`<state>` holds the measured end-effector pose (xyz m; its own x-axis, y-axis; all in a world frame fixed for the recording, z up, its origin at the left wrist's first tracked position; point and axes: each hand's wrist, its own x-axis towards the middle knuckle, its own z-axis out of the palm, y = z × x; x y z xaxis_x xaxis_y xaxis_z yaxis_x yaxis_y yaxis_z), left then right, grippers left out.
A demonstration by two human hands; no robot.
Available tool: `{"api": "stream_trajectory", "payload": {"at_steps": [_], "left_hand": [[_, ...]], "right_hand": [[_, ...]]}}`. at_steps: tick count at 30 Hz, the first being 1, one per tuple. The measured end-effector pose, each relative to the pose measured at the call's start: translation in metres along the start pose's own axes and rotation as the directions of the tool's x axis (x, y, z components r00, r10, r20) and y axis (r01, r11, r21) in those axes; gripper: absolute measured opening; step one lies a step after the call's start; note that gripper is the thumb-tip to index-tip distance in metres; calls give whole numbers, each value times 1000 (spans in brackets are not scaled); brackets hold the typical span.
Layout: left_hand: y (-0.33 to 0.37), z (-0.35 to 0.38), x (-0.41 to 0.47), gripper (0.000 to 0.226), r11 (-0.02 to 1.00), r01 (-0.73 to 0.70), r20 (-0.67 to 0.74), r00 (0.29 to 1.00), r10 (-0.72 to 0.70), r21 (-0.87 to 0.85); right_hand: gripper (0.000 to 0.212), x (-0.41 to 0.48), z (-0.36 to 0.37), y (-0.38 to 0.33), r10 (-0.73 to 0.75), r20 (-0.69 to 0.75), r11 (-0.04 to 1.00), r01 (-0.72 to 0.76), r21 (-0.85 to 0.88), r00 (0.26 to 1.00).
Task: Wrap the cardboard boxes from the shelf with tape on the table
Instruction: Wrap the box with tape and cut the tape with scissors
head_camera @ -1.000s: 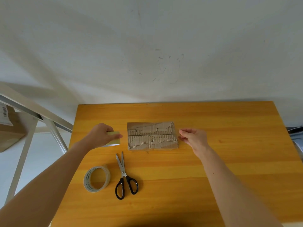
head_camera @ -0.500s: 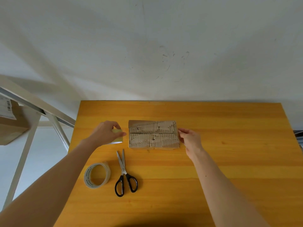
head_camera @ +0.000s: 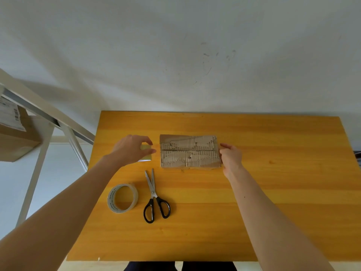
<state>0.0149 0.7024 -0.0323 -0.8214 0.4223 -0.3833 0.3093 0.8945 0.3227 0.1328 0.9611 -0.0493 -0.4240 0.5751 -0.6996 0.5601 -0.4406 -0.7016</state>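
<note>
Lying flat near the middle of the yellow wooden table (head_camera: 273, 192), the cardboard box (head_camera: 189, 151) shows a top face with its outer paper torn away in patches, so the ribbed corrugation is bare. A seam runs lengthwise between its two flaps. The right hand (head_camera: 230, 157) is at the box's right end, back of the hand up, with thumb and curled fingers holding that short edge. The left hand (head_camera: 134, 149) hovers just off the box's left end, apart from it, pinching a short piece of tape (head_camera: 146, 156) between thumb and fingertips; the strip hangs pale and glossy below the fingers. The two hands sit well apart, one on each side of the box.

Nearer the person, a tape roll (head_camera: 122, 198) lies on the table, and the black-handled scissors (head_camera: 156, 196) lie just to its right, blades closed and pointing toward the box. Beyond the table's left edge stands a white shelf (head_camera: 48, 116) with another box (head_camera: 15, 141) bearing a printed label.
</note>
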Motion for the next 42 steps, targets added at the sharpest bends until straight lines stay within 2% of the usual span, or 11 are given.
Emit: {"api": "stream_trajectory", "payload": {"at_steps": [3, 6, 10, 12, 14, 18, 21, 24, 32, 36, 42], "left_hand": [[-3, -1, -3, 37, 996, -61, 19, 998, 60, 68], [-6, -3, -5, 29, 995, -104, 20, 994, 104, -8], [-12, -9, -4, 18, 975, -193, 37, 980, 198, -107], [-14, -12, -3, 14, 963, -230, 36, 971, 237, -136], [-15, -14, -3, 12, 953, -261, 38, 962, 270, -156], [-15, -16, 0, 14, 945, -275, 51, 956, 287, -176], [-18, -16, 1, 14, 939, -281, 54, 954, 296, -199], [-20, -15, 2, 16, 932, -290, 34, 952, 304, -218], [-21, -15, 6, 19, 932, -294, 18, 952, 305, -212], [-22, -14, 6, 20, 929, -299, 23, 950, 311, -217], [-24, -13, 6, 19, 924, -312, 29, 945, 326, -223]], "right_hand": [[28, -9, -3, -1, -75, -47, 994, 72, -80, 996], [21, -16, -8, -1, -312, -130, 924, 268, -273, 941], [9, -48, -4, 12, -702, -8, 621, 607, -495, 712], [6, -71, 7, 26, -782, 119, 478, 712, -514, 611], [9, -88, 23, 49, -769, 292, 352, 758, -550, 569], [17, -100, 48, 105, -535, 524, 282, 725, -629, 663], [27, -103, 58, 134, -311, 501, 349, 588, -730, 807], [36, -110, 74, 154, -175, 504, 232, 532, -814, 846], [40, -120, 111, 165, -218, 435, -18, 442, -897, 873], [10, -121, 113, 172, -201, 404, 1, 413, -911, 892], [43, -121, 106, 182, -246, 330, 26, 347, -938, 911]]}}
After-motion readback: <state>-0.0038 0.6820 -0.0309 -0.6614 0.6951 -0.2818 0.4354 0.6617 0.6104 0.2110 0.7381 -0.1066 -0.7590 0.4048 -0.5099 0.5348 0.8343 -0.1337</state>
